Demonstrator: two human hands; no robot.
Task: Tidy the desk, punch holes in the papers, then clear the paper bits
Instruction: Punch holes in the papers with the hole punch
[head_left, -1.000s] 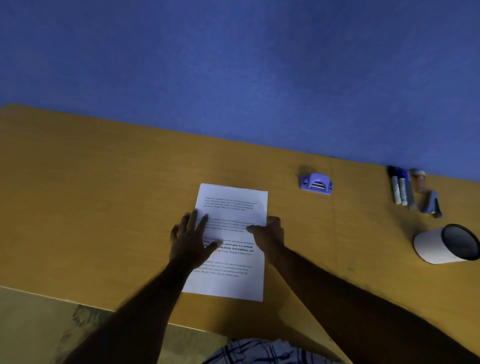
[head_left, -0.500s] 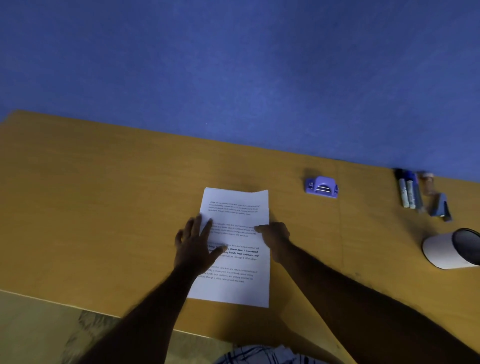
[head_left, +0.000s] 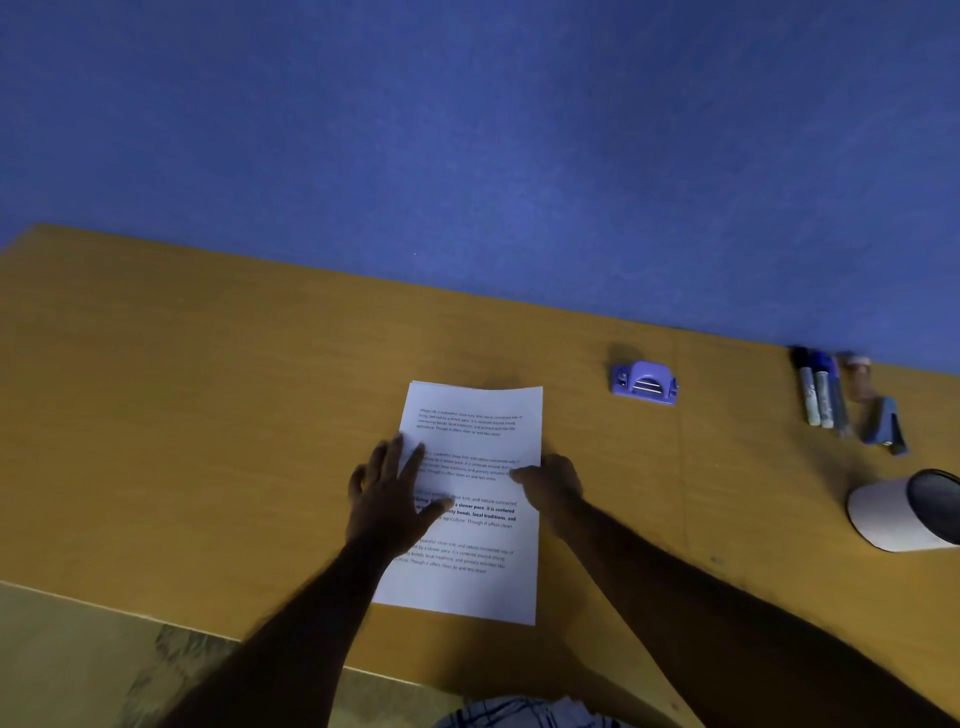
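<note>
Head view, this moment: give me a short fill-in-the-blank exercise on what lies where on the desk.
1. The left hand lies flat on the printed ____.
2. The purple hole punch sits to the ____ of the papers.
3. The white cup lies on its ____.
4. The markers lie beside a blue ____.

Missing words: papers; right; side; stapler

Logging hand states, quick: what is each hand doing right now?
Left hand: open, flat on the papers, holding nothing.
Right hand: fingers curled at the papers' right edge; a grip cannot be told.
</note>
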